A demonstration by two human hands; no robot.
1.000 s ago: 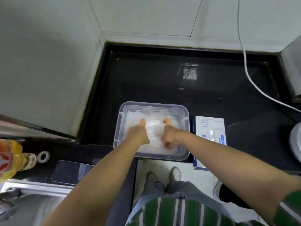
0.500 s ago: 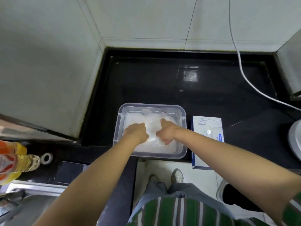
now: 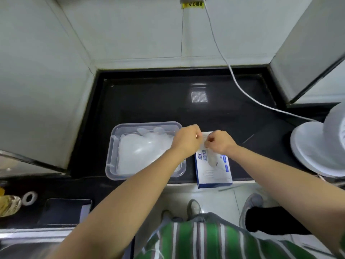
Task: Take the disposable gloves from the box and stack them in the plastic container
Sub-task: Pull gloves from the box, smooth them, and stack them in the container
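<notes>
A clear plastic container (image 3: 111,146) sits on the black counter and holds a pile of thin clear gloves (image 3: 141,149). Just to its right lies the blue-and-white glove box (image 3: 214,171), reaching the counter's front edge. My left hand (image 3: 187,140) and my right hand (image 3: 219,144) hover close together over the far end of the box, fingers curled. Between them stretches a pale, see-through glove (image 3: 204,137) that both hands pinch. The box's opening is partly hidden under my right hand.
A white fan base (image 3: 317,146) stands at the right, with a white cable (image 3: 242,90) running across the counter to the wall. At the lower left are a dark tablet (image 3: 65,212), a tape roll (image 3: 29,197), a bottle (image 3: 8,204) and a sink edge.
Both hands left the glove pile in the container and moved right to the far end of the box, where they now pinch a glove. The camera view tilted up.
</notes>
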